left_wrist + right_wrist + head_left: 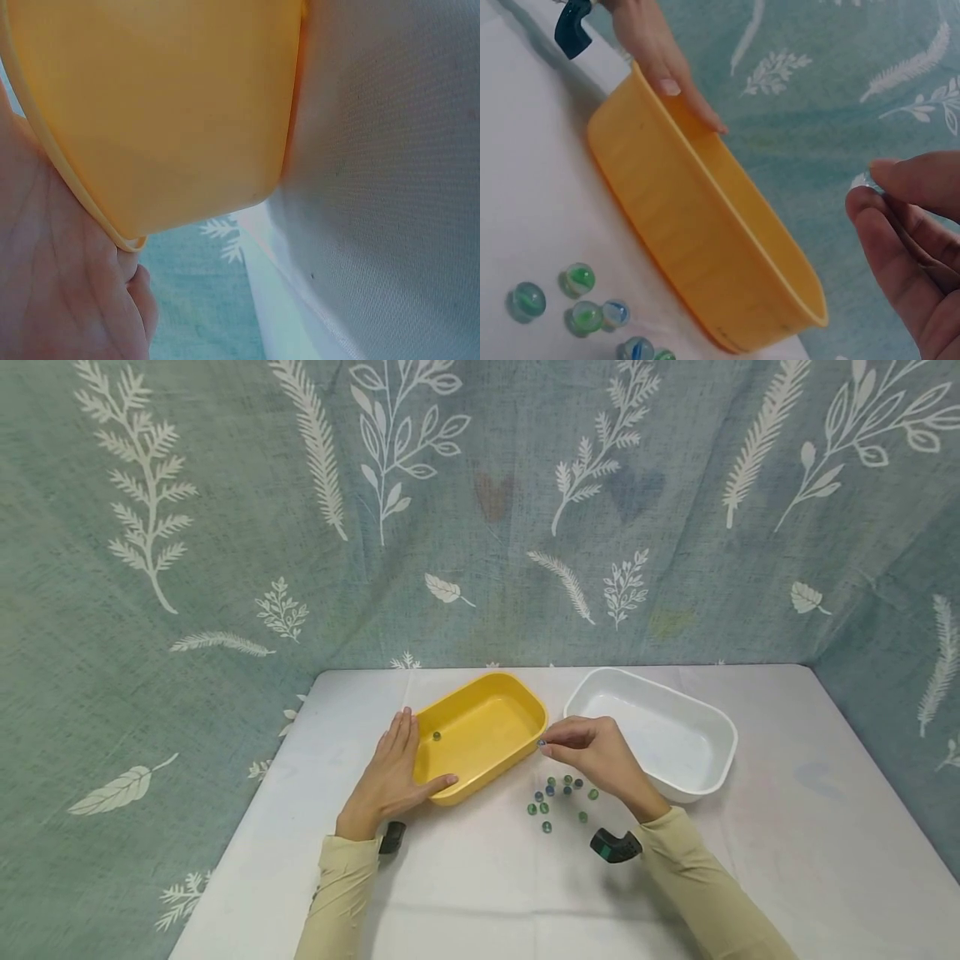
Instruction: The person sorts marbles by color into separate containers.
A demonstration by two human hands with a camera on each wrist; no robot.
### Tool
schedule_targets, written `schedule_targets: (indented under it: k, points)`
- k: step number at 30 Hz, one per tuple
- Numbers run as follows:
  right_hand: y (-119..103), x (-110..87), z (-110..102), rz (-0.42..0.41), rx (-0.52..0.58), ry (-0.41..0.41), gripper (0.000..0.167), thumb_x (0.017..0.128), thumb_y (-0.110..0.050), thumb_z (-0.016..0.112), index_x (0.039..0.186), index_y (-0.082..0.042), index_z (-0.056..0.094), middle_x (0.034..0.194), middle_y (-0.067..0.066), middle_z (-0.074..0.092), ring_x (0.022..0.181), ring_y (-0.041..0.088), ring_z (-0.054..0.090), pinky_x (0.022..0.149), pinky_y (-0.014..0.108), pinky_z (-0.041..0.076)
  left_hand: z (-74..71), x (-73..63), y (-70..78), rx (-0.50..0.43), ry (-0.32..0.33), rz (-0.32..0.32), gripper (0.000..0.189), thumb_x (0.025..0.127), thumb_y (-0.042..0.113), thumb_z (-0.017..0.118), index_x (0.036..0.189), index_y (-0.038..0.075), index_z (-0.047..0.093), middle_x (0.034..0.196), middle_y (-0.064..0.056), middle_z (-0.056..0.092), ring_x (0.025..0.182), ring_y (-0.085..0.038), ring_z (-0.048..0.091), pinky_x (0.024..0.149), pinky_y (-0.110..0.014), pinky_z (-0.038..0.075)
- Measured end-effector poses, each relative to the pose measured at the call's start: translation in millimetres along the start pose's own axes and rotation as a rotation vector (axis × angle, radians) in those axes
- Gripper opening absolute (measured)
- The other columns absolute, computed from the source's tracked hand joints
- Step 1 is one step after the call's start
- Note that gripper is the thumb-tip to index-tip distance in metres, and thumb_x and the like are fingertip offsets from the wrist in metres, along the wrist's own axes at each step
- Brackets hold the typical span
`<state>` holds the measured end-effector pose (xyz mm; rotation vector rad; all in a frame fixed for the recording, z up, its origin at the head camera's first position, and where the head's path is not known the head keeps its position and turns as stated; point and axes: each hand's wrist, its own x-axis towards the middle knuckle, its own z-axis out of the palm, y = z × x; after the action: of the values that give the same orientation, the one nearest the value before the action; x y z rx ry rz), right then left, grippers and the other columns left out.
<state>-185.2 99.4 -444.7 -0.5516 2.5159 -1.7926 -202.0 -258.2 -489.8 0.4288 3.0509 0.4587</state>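
Observation:
My right hand (600, 756) pinches a small glass marble (861, 181) between thumb and fingertips, just off the right rim of the yellow tray (487, 722). Fingers hide most of that marble; a bluish glint shows in the head view. At the tray's left end lies my left hand (392, 777), fingers straight along the outer side and thumb over the near rim. Its palm meets the rim in the left wrist view. Inside the tray, near that hand, is one dark greenish marble (437, 736). Several loose green and blue marbles (586, 316) lie on the white cloth before the trays.
A white tray (708, 760) stands behind and right of my right hand, angled away from the yellow one. White cloth covers the table (480, 877). A green patterned curtain (480, 568) hangs behind it. Dark camera mounts (615, 846) sit at both wrists.

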Motion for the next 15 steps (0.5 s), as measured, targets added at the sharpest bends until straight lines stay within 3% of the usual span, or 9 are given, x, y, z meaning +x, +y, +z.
schedule_targets:
  k: [15]
  points:
    - [-12,19.2,5,-0.015,0.087,0.003,0.014,0.09,-0.015,0.081,0.102,-0.009,0.082,0.104,0.011,0.078,0.09,0.016,0.075,0.082,0.025,0.063,-0.1,1.4,-1.3,-0.007,-0.005,-0.004,0.127,0.084,0.082,0.057,0.165,0.001,0.003,0.176,-0.012,-0.009,0.164,-0.032,-0.003,0.133,-0.055,0.01]
